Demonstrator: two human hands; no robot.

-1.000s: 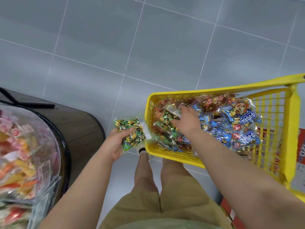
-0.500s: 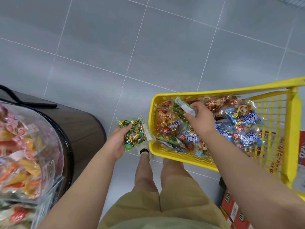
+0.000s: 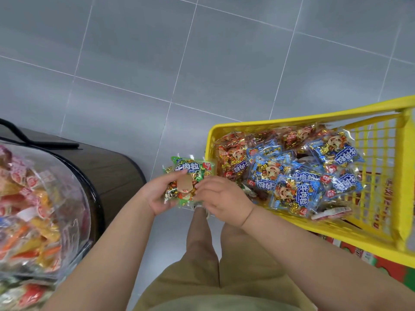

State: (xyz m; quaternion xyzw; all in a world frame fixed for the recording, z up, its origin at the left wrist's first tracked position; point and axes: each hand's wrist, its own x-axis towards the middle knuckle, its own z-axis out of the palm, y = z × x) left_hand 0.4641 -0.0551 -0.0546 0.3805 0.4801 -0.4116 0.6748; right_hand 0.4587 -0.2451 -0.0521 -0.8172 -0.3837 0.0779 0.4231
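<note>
Both hands hold the green packet (image 3: 187, 173) in the air just left of the yellow basket (image 3: 292, 119). The left hand (image 3: 157, 194) grips it from below with the thumb laid across the front, and the right hand (image 3: 221, 198) curls its fingers round the lower right edge. Whether a second green packet lies behind the front one cannot be told. Picking the green ones out looks to be under way. The basket holds a heap of blue packets (image 3: 298, 189) and red packets (image 3: 233, 153), and nothing in hand has yet reached the display bin (image 3: 45, 198) on the left. A second ago the right hand was down among the packets in the basket while the left hand held a green packet alone. Half a second ago the right hand was lifting one out, and now it has left the basket and met the left hand.
</note>
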